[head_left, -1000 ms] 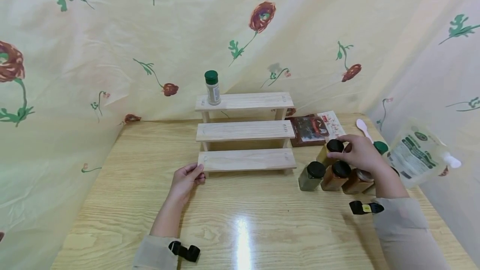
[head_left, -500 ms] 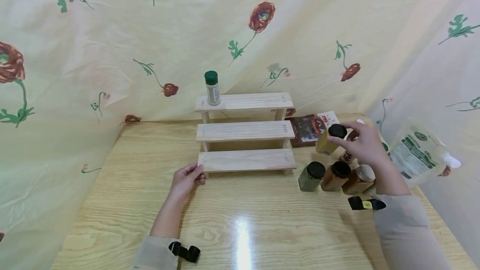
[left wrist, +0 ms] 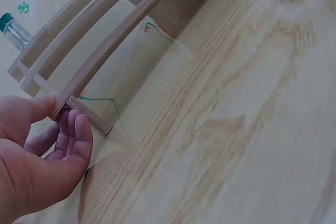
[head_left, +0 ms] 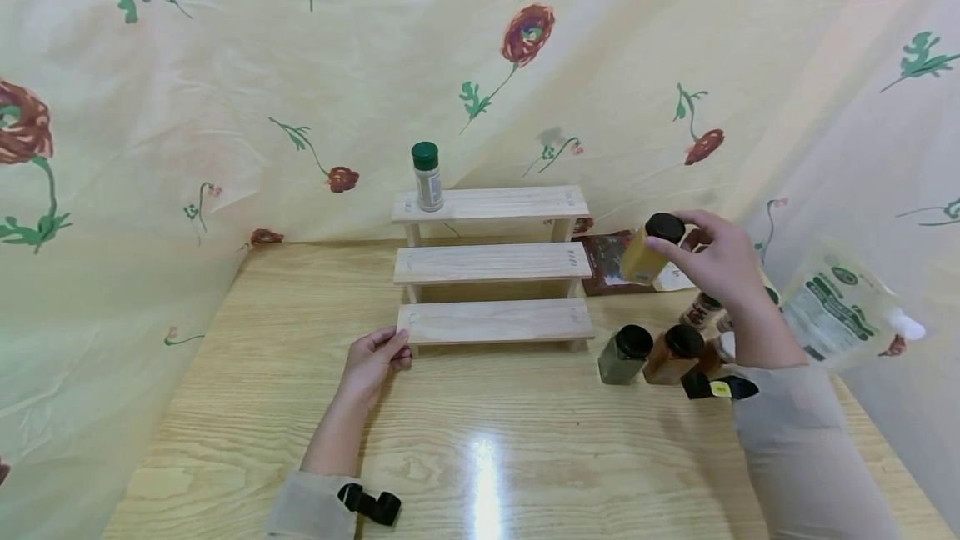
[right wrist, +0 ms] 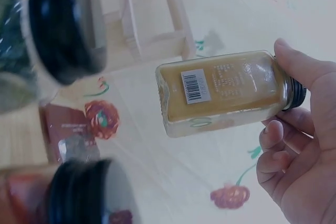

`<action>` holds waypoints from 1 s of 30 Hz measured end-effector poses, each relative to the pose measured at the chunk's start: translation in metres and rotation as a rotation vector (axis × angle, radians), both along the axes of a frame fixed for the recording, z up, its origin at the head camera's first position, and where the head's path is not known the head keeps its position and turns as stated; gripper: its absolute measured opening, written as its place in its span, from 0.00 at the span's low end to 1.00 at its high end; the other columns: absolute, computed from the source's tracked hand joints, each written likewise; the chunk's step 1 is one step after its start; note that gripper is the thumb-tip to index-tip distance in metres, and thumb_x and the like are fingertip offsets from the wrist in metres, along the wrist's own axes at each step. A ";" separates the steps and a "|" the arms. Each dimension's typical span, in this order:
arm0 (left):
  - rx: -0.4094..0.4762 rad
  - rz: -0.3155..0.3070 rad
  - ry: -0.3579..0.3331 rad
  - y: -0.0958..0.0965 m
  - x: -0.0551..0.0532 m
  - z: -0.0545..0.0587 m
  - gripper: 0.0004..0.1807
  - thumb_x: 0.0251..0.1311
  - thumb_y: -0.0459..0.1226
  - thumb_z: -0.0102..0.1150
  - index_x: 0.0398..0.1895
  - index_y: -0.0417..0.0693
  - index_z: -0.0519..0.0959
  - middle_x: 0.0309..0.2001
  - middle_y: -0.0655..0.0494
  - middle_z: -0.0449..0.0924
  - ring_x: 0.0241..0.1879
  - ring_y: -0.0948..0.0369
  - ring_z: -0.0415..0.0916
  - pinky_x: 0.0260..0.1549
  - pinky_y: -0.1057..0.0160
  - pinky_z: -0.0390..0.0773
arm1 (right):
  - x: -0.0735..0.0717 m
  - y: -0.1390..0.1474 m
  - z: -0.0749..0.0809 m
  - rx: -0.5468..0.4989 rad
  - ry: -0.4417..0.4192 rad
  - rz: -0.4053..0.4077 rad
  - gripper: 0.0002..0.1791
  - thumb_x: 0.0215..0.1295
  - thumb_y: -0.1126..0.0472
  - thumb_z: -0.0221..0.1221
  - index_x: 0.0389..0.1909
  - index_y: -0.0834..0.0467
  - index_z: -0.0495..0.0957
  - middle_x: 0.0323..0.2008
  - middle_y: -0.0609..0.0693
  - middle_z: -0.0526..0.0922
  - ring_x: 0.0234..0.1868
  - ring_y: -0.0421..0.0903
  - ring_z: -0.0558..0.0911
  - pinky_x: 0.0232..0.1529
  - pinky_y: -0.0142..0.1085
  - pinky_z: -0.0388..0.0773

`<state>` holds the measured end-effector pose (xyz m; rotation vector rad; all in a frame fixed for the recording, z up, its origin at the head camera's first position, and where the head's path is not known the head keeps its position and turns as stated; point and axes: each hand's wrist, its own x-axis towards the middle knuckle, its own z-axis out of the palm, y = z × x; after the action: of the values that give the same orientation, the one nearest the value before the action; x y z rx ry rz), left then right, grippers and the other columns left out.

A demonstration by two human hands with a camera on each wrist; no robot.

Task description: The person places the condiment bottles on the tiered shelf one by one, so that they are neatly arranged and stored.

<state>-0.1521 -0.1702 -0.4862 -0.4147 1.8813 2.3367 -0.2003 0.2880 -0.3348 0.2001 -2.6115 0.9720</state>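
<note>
My right hand (head_left: 716, 261) holds a square glass spice jar (head_left: 643, 257) of yellow powder by its black lid, raised off the table and slightly tilted. In the right wrist view the jar (right wrist: 223, 93) shows a white barcode label. My left hand (head_left: 371, 365) pinches the left end of the lowest board of a three-step wooden rack (head_left: 495, 321); in the left wrist view the thumb lies on top and the fingers curl beneath. A green-capped shaker (head_left: 428, 182) stands at the left end of the top step.
Right of the rack stand a jar of green herbs (head_left: 624, 357), a jar of orange-red spice (head_left: 672, 357) and other bottles, partly hidden by my right arm. Behind them lies a dark red packet (head_left: 602, 261). A spouted pouch (head_left: 843, 307) leans at the far right.
My right hand has lifted the yellow jar from among the others and carried it up and slightly left, in front of the packet. The left hand stays on the rack.
</note>
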 end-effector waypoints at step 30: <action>0.006 -0.010 0.001 -0.001 0.000 0.000 0.23 0.72 0.31 0.58 0.63 0.21 0.69 0.33 0.52 0.80 0.31 0.62 0.80 0.35 0.71 0.86 | -0.036 -0.067 0.027 -0.238 -0.031 0.087 0.28 0.61 0.49 0.71 0.58 0.59 0.80 0.28 0.51 0.78 0.24 0.44 0.76 0.16 0.31 0.73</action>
<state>-0.1522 -0.1714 -0.4861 -0.4027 1.8712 2.3359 -0.2366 0.2210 -0.3079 0.2421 -2.5047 1.3140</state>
